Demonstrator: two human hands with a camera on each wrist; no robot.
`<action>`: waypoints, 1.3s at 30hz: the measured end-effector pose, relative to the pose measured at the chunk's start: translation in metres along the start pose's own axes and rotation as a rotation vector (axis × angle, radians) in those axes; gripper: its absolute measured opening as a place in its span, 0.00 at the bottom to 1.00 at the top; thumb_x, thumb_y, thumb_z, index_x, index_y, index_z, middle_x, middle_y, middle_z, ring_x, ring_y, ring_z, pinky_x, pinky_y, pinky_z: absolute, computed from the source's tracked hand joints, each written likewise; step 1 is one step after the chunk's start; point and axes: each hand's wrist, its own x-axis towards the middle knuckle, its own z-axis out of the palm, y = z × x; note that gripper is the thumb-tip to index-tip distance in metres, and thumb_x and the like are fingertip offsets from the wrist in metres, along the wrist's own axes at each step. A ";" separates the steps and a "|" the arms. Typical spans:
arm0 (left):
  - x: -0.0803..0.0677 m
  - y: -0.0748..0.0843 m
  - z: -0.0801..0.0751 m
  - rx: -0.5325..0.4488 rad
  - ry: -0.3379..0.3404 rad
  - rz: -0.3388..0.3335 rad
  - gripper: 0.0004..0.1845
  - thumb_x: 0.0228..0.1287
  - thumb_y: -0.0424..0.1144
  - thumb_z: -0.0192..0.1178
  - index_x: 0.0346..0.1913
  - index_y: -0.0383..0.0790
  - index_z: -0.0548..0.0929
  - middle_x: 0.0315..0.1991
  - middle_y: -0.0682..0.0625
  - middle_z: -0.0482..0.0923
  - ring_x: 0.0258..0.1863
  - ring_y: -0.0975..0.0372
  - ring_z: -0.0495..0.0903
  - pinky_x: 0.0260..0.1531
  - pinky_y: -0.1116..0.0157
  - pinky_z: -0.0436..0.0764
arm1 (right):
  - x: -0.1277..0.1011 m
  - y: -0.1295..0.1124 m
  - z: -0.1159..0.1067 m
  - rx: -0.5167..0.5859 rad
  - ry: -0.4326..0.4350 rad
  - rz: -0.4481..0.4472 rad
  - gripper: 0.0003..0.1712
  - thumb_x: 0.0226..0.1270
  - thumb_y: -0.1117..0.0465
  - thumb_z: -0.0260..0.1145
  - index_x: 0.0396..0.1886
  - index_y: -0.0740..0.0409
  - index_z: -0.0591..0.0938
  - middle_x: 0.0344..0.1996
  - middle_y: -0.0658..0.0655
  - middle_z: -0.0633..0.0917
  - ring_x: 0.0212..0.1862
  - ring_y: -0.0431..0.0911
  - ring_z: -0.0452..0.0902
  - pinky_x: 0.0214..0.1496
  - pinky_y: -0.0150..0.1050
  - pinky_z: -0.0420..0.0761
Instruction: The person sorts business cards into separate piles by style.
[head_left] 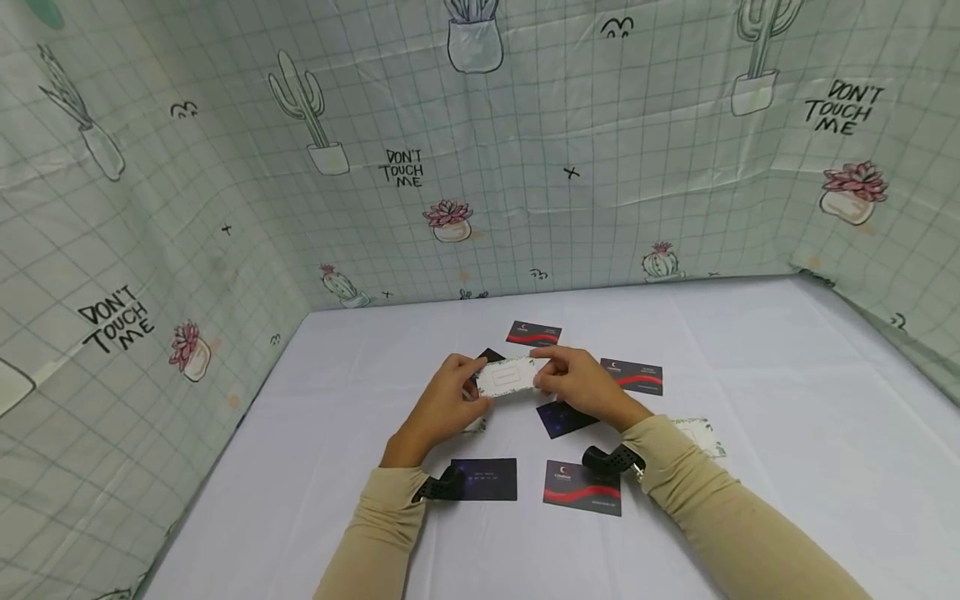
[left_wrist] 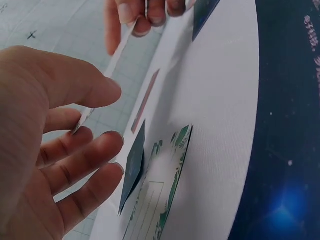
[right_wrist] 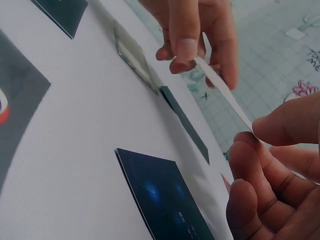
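While both hands hold the white leaf-bordered card [head_left: 506, 377] above the white tabletop [head_left: 750, 358], I read its printed face in the head view and its thin edge from each wrist. The left hand [head_left: 442, 408] pinches one end between thumb and fingers; the right hand [head_left: 588, 387] pinches the opposite end between thumb and fingertip, its other fingers curled alongside. I judge the step in hand to be handling this single card, which looks nearly flat between the two grips.

Below, a second leaf-bordered card [head_left: 477, 425] lies partly hidden by the left hand, and a dark blue card [head_left: 561, 421] lies near the right. Just past the right hand is a charcoal-and-red business card [head_left: 633, 377]; a third leaf-bordered card [head_left: 697, 435] shows beside the right sleeve [head_left: 705, 492]. To set the held one down, I would need a level descent and one end freed first, so the thin stock neither flexes nor nudges its neighbours.
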 end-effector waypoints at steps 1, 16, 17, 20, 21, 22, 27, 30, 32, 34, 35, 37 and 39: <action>-0.001 0.000 -0.001 -0.001 0.001 -0.004 0.34 0.61 0.33 0.69 0.70 0.30 0.71 0.54 0.43 0.71 0.39 0.60 0.77 0.38 0.64 0.78 | -0.001 -0.001 0.001 0.006 -0.005 0.004 0.28 0.67 0.66 0.65 0.66 0.69 0.74 0.34 0.58 0.86 0.33 0.48 0.79 0.32 0.39 0.79; -0.011 -0.003 -0.007 -0.032 -0.010 -0.041 0.33 0.60 0.33 0.65 0.70 0.32 0.72 0.54 0.44 0.71 0.41 0.61 0.76 0.42 0.61 0.79 | -0.004 -0.005 0.012 0.015 -0.046 -0.002 0.29 0.67 0.67 0.65 0.66 0.70 0.72 0.35 0.56 0.87 0.35 0.45 0.83 0.33 0.38 0.80; -0.012 -0.003 -0.008 -0.031 -0.013 -0.046 0.33 0.61 0.34 0.66 0.70 0.32 0.72 0.55 0.45 0.71 0.41 0.61 0.76 0.42 0.61 0.79 | -0.005 -0.005 0.012 0.014 -0.044 -0.003 0.29 0.67 0.67 0.65 0.66 0.70 0.73 0.34 0.56 0.87 0.35 0.45 0.82 0.33 0.38 0.79; -0.014 -0.004 -0.009 -0.027 -0.019 -0.062 0.34 0.61 0.35 0.67 0.70 0.33 0.72 0.55 0.45 0.71 0.42 0.61 0.77 0.42 0.61 0.79 | -0.005 -0.006 0.014 0.015 -0.047 -0.021 0.28 0.66 0.69 0.65 0.65 0.70 0.73 0.34 0.56 0.87 0.33 0.45 0.81 0.32 0.37 0.79; -0.015 -0.005 -0.010 -0.026 -0.020 -0.068 0.34 0.62 0.35 0.68 0.71 0.33 0.71 0.55 0.45 0.71 0.42 0.61 0.77 0.42 0.61 0.79 | -0.004 -0.007 0.015 0.018 -0.049 -0.023 0.28 0.66 0.70 0.65 0.65 0.70 0.73 0.34 0.56 0.87 0.33 0.46 0.80 0.32 0.37 0.79; -0.016 -0.006 -0.011 -0.024 -0.017 -0.073 0.34 0.62 0.35 0.68 0.70 0.33 0.72 0.56 0.45 0.71 0.42 0.61 0.77 0.42 0.61 0.79 | -0.004 -0.008 0.016 0.020 -0.052 -0.027 0.28 0.66 0.70 0.65 0.65 0.70 0.73 0.34 0.56 0.87 0.33 0.46 0.79 0.32 0.37 0.78; -0.021 -0.011 -0.015 -0.026 0.011 -0.086 0.33 0.60 0.33 0.69 0.69 0.33 0.73 0.55 0.45 0.72 0.42 0.60 0.78 0.42 0.60 0.79 | -0.001 -0.014 0.024 0.037 -0.057 -0.024 0.28 0.64 0.70 0.65 0.64 0.69 0.74 0.34 0.55 0.87 0.31 0.46 0.78 0.31 0.37 0.77; -0.024 -0.013 -0.017 -0.034 0.012 -0.098 0.33 0.59 0.33 0.69 0.69 0.33 0.74 0.55 0.45 0.73 0.42 0.60 0.78 0.43 0.60 0.80 | 0.000 -0.016 0.027 0.040 -0.071 -0.013 0.27 0.64 0.70 0.66 0.63 0.69 0.73 0.33 0.54 0.87 0.31 0.45 0.79 0.31 0.37 0.76; -0.025 -0.014 -0.019 -0.041 0.010 -0.105 0.33 0.59 0.33 0.69 0.69 0.34 0.74 0.55 0.46 0.73 0.43 0.60 0.78 0.43 0.60 0.80 | 0.000 -0.016 0.028 0.044 -0.080 -0.003 0.27 0.64 0.70 0.66 0.63 0.70 0.73 0.33 0.54 0.87 0.31 0.44 0.79 0.31 0.36 0.75; -0.027 -0.015 -0.020 -0.048 0.010 -0.105 0.33 0.59 0.33 0.69 0.69 0.34 0.74 0.56 0.46 0.74 0.43 0.59 0.78 0.44 0.59 0.80 | 0.001 -0.018 0.029 0.043 -0.087 0.007 0.27 0.64 0.70 0.66 0.63 0.70 0.73 0.33 0.54 0.87 0.31 0.43 0.78 0.31 0.36 0.75; -0.027 -0.015 -0.021 -0.052 0.012 -0.105 0.33 0.59 0.33 0.69 0.69 0.34 0.74 0.55 0.46 0.74 0.42 0.59 0.78 0.44 0.59 0.79 | 0.001 -0.019 0.030 0.044 -0.087 0.016 0.27 0.64 0.70 0.66 0.62 0.69 0.73 0.33 0.53 0.87 0.31 0.43 0.78 0.31 0.36 0.74; -0.027 -0.016 -0.021 -0.053 0.016 -0.106 0.33 0.59 0.32 0.69 0.69 0.34 0.75 0.55 0.46 0.74 0.42 0.59 0.78 0.44 0.58 0.79 | 0.002 -0.020 0.030 0.048 -0.090 0.027 0.26 0.64 0.70 0.66 0.62 0.69 0.73 0.32 0.53 0.87 0.30 0.43 0.77 0.30 0.36 0.73; -0.028 -0.017 -0.022 -0.052 0.015 -0.114 0.33 0.58 0.32 0.69 0.68 0.34 0.75 0.54 0.46 0.75 0.41 0.60 0.77 0.43 0.59 0.79 | 0.002 -0.022 0.031 0.050 -0.094 0.044 0.25 0.64 0.70 0.66 0.61 0.69 0.74 0.33 0.54 0.87 0.30 0.43 0.77 0.29 0.36 0.73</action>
